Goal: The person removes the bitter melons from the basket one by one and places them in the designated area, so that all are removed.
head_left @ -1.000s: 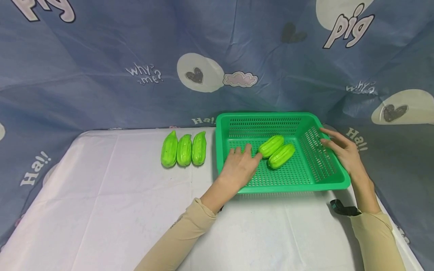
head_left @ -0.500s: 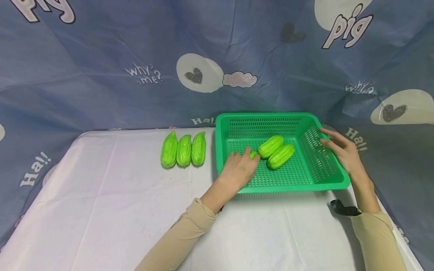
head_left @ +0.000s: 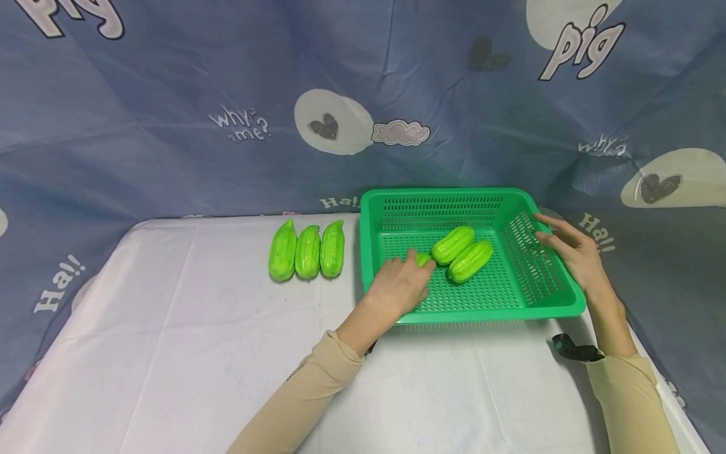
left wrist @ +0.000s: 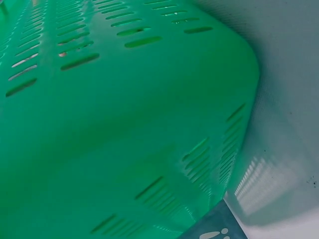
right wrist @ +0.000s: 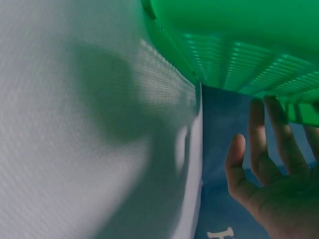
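Observation:
In the head view, a green plastic basket [head_left: 454, 315] with slotted walls stands on the white-covered table. My left hand [head_left: 398, 282] reaches down inside its left part and grips a bright green ridged bitter melon [head_left: 422, 259], mostly hidden under the fingers. Just right of it, two more bitter melons [head_left: 469, 261] lie slanted side by side on the basket floor. At the basket's right rim my right hand [head_left: 574, 255] holds on, with digits over the edge. The right wrist view shows other fingers of this hand [right wrist: 279, 174] outside the wall. The left wrist view shows only the outside of the basket wall [left wrist: 124, 109].
Left of the basket, three bitter melons [head_left: 307, 252] lie in an upright row on the white tablecloth [head_left: 198, 366]. A blue printed cloth [head_left: 227, 82] hangs behind the table and down its sides. A dark wrist camera [head_left: 575, 348] sits by the right sleeve.
The left fingers have drawn in slightly, and a bitter melon's end now shows between them. The right hand, the basket and the other bitter melons have stayed put.

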`<state>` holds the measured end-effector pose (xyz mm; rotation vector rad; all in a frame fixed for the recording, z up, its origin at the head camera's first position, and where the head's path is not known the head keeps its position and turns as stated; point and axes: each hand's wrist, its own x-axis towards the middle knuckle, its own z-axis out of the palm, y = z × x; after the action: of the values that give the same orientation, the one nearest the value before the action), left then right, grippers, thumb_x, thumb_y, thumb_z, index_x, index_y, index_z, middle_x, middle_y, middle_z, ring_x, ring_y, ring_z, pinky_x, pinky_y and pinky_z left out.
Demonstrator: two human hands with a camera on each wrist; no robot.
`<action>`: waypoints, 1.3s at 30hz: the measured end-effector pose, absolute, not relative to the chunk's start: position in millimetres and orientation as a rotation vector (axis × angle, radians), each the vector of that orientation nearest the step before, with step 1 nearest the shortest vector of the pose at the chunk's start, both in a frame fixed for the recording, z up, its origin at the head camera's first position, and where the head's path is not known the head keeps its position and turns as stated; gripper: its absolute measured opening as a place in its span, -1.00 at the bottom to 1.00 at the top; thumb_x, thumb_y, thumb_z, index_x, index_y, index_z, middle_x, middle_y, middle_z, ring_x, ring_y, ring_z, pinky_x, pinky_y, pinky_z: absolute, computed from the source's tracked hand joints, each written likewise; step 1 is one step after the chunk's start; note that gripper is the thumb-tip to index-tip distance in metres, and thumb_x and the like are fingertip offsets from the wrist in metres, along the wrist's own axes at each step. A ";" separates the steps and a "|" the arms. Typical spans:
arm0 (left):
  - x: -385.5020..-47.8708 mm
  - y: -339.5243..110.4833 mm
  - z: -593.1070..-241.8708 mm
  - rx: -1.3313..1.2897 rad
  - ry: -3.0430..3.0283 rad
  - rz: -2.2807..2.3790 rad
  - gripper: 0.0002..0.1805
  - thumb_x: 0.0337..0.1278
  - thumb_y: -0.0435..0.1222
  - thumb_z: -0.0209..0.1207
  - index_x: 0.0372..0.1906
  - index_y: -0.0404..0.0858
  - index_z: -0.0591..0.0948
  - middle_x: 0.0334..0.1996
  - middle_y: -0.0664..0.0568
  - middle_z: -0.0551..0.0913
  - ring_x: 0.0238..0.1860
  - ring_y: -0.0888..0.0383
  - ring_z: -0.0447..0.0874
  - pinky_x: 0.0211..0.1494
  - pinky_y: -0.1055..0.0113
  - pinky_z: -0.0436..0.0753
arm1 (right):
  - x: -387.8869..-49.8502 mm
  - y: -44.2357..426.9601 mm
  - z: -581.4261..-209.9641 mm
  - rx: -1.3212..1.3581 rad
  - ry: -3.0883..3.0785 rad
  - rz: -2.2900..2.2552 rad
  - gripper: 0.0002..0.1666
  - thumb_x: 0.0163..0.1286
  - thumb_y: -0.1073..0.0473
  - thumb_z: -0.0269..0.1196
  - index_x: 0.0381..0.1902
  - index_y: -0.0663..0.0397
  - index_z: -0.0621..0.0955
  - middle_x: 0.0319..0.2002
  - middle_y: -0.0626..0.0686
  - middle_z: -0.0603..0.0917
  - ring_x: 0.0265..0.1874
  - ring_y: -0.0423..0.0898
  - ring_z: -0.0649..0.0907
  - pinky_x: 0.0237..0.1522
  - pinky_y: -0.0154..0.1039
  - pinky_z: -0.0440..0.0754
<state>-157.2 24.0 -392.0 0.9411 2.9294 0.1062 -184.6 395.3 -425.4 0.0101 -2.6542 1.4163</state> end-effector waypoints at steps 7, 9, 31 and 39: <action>-159.3 24.7 -393.1 0.922 2.983 0.095 -0.48 0.48 -0.13 0.30 0.46 -0.01 0.57 0.37 -0.19 0.58 -0.03 -0.15 0.80 0.07 0.03 0.79 | -185.1 395.4 -424.3 -0.007 -2.651 1.451 -0.42 0.68 0.01 0.21 0.58 -0.26 0.50 -0.09 -0.63 0.68 -0.17 -0.50 0.67 -0.17 -0.57 0.61; -159.2 24.8 -393.4 0.929 3.018 0.077 -0.49 0.45 -0.13 0.31 0.44 0.00 0.58 0.35 -0.18 0.60 -0.06 -0.14 0.80 0.03 0.05 0.78 | -184.7 395.4 -423.7 -0.021 -2.661 1.440 -0.42 0.68 -0.01 0.21 0.59 -0.28 0.49 -0.08 -0.64 0.67 -0.18 -0.50 0.66 -0.19 -0.55 0.62; -158.5 5.6 -378.6 0.989 3.316 0.220 -0.59 0.36 -0.11 0.36 0.27 0.11 0.68 0.25 -0.06 0.74 0.04 -0.15 0.72 -0.05 0.15 0.57 | -182.4 396.1 -424.8 -0.032 -2.688 1.405 -0.40 0.69 -0.05 0.18 0.61 -0.29 0.46 0.02 -0.68 0.60 -0.07 -0.55 0.62 -0.09 -0.60 0.57; -156.2 -8.2 -366.8 0.949 3.412 0.293 -0.52 0.31 -0.13 0.39 0.31 0.10 0.66 0.24 -0.04 0.70 0.00 -0.15 0.66 0.06 0.07 0.60 | -183.5 395.5 -424.1 -0.018 -2.679 1.426 -0.40 0.69 -0.04 0.18 0.61 -0.28 0.46 0.07 -0.67 0.56 -0.07 -0.54 0.63 -0.12 -0.57 0.60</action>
<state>-156.2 -8.2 -366.8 0.9492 3.4124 0.2932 -183.5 395.5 -424.1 -0.0183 -2.6793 1.4255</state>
